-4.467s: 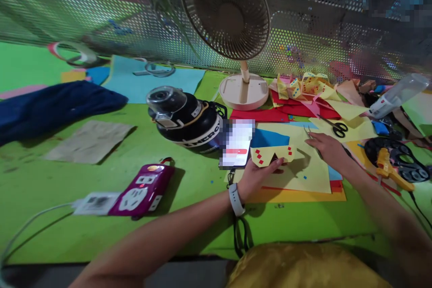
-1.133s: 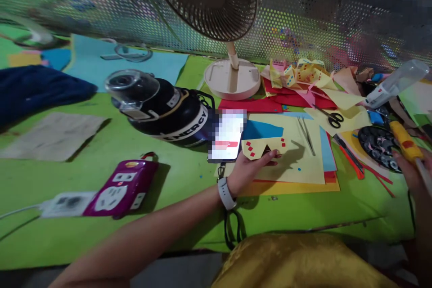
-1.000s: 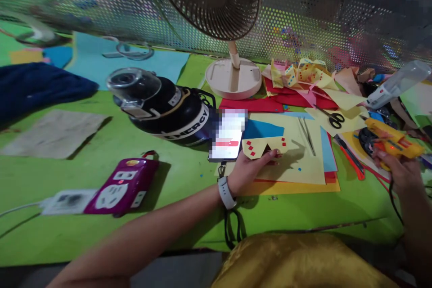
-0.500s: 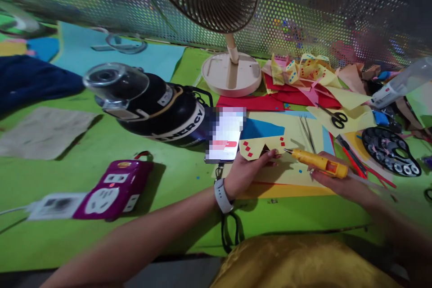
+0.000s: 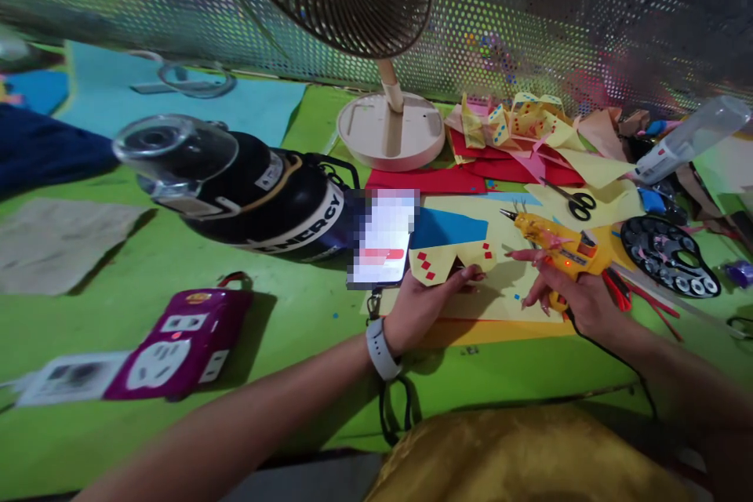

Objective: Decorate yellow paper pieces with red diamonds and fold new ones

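My left hand (image 5: 432, 302) pinches a cut piece of pale yellow paper (image 5: 438, 260) with small red squares on it and a dark notch at its middle. To the right, my right hand (image 5: 573, 286) holds a yellow hot glue gun (image 5: 565, 243), its small light glowing orange and its nozzle pointing up and left. Some fingers of that hand stretch out along the gun's side. The nozzle is apart from the paper piece. Under both hands lie yellow paper sheets (image 5: 494, 302), and a blue paper piece (image 5: 450, 227) is just beyond my left hand.
A phone (image 5: 385, 239) and a black bottle (image 5: 264, 196) lie left of the paper. Behind stands a fan (image 5: 391, 133). Scissors (image 5: 580, 204), a black palette (image 5: 671, 255) and folded paper pieces (image 5: 529, 118) are at the right. A purple power strip (image 5: 182, 337) sits at the left.
My right hand has drawn the glue gun away from the paper piece and turned it, so its nozzle now points more upward. My left hand still holds the paper. The view has shifted slightly.
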A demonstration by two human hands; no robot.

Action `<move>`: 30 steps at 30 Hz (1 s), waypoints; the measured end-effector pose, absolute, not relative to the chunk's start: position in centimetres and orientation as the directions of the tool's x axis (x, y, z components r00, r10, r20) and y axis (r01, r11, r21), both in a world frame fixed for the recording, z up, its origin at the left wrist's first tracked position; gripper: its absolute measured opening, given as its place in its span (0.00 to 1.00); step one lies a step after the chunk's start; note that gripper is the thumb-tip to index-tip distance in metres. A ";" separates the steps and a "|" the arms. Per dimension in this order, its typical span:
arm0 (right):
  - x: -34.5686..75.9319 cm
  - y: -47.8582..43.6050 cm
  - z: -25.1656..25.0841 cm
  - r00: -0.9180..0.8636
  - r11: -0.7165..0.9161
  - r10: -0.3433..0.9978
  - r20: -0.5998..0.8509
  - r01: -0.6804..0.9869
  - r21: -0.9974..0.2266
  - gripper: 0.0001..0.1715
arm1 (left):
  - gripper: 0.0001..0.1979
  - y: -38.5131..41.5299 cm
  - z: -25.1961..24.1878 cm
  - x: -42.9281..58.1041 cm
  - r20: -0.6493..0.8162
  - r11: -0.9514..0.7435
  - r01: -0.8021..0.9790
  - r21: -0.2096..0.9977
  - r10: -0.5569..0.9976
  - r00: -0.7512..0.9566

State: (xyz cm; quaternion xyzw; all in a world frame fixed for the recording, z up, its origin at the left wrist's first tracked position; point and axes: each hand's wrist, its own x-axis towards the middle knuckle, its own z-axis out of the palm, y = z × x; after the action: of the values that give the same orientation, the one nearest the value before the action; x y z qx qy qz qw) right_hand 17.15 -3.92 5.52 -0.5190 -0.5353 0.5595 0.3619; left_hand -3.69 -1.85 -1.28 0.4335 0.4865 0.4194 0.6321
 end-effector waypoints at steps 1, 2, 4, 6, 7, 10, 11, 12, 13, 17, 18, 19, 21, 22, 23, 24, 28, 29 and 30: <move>16.9 -3.9 5.4 -0.194 -0.166 0.962 -0.191 0.135 -0.977 0.23 | 0.17 -1.9 -1.3 -3.7 -0.243 0.264 -0.107 0.958 0.954 0.175; 16.6 -3.8 5.2 -0.186 -0.170 0.964 -0.190 0.119 -0.978 0.24 | 0.17 -1.8 -1.4 -3.7 -0.237 0.259 -0.111 0.960 0.956 0.175; 16.3 -3.8 4.5 -0.173 -0.184 0.965 -0.198 0.095 -0.978 0.25 | 0.16 -1.8 -1.5 -3.7 -0.235 0.258 -0.125 0.958 0.957 0.173; 16.1 -3.9 3.9 -0.177 -0.200 0.961 -0.212 0.083 -0.976 0.24 | 0.16 -1.8 -1.6 -3.6 -0.240 0.265 -0.141 0.954 0.955 0.171; 16.1 -3.9 3.6 -0.181 -0.202 0.961 -0.212 0.071 -0.977 0.24 | 0.16 -1.8 -1.6 -3.6 -0.243 0.269 -0.147 0.952 0.954 0.173; 16.1 -3.9 3.2 -0.194 -0.205 0.958 -0.209 0.041 -0.978 0.23 | 0.15 -1.8 -1.6 -3.6 -0.240 0.267 -0.152 0.952 0.955 0.176; 16.1 -3.9 3.1 -0.196 -0.203 0.959 -0.206 0.034 -0.979 0.23 | 0.15 -1.8 -1.6 -3.6 -0.236 0.263 -0.148 0.953 0.955 0.179; 16.1 -3.9 3.1 -0.198 -0.199 0.960 -0.200 0.026 -0.980 0.22 | 0.14 -1.8 -1.5 -3.6 -0.233 0.260 -0.142 0.955 0.955 0.181; 16.0 -3.9 3.1 -0.199 -0.193 0.961 -0.193 0.018 -0.981 0.21 | 0.14 -1.8 -1.5 -3.6 -0.231 0.257 -0.134 0.957 0.956 0.182; 15.9 -4.0 3.3 -0.212 -0.192 0.958 -0.193 0.029 -0.981 0.20 | 0.14 -1.9 -1.6 -3.6 -0.219 0.239 -0.105 0.965 0.960 0.174; 15.9 -4.0 3.3 -0.215 -0.190 0.957 -0.193 0.034 -0.981 0.20 | 0.14 -1.9 -1.5 -3.6 -0.218 0.237 -0.101 0.966 0.961 0.171; 15.8 -4.0 3.3 -0.217 -0.187 0.957 -0.190 0.037 -0.982 0.20 | 0.14 -1.9 -1.5 -3.6 -0.218 0.237 -0.098 0.967 0.961 0.169; 15.8 -4.0 3.2 -0.217 -0.178 0.959 -0.180 0.030 -0.984 0.20 | 0.15 -1.9 -1.5 -3.6 -0.225 0.243 -0.095 0.965 0.960 0.167; 15.8 -4.0 3.2 -0.215 -0.177 0.960 -0.179 0.026 -0.984 0.19 | 0.15 -1.9 -1.4 -3.6 -0.228 0.246 -0.096 0.964 0.959 0.166; 15.8 -4.0 3.1 -0.211 -0.178 0.961 -0.179 0.024 -0.984 0.20 | 0.15 -1.9 -1.4 -3.7 -0.232 0.250 -0.098 0.963 0.958 0.167; 15.8 -4.0 3.1 -0.207 -0.179 0.962 -0.180 0.023 -0.984 0.20 | 0.15 -1.8 -1.4 -3.7 -0.235 0.253 -0.100 0.962 0.958 0.167; 15.7 -4.0 3.2 -0.214 -0.188 0.957 -0.194 0.048 -0.981 0.22 | 0.14 -1.8 -1.5 -3.7 -0.233 0.249 -0.080 0.965 0.959 0.164; 15.7 -4.0 3.2 -0.218 -0.187 0.956 -0.194 0.053 -0.981 0.22 | 0.14 -1.9 -1.6 -3.7 -0.230 0.245 -0.076 0.967 0.959 0.164; 15.7 -4.0 3.2 -0.220 -0.186 0.956 -0.194 0.056 -0.981 0.22 | 0.14 -1.9 -1.6 -3.7 -0.229 0.244 -0.076 0.967 0.959 0.168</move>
State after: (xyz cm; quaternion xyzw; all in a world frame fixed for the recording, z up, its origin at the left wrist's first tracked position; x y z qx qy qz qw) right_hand 15.70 -4.04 3.22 -0.4947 -0.5114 0.5903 0.3812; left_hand -3.71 -1.87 -1.57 0.4499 0.4904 0.4191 0.6176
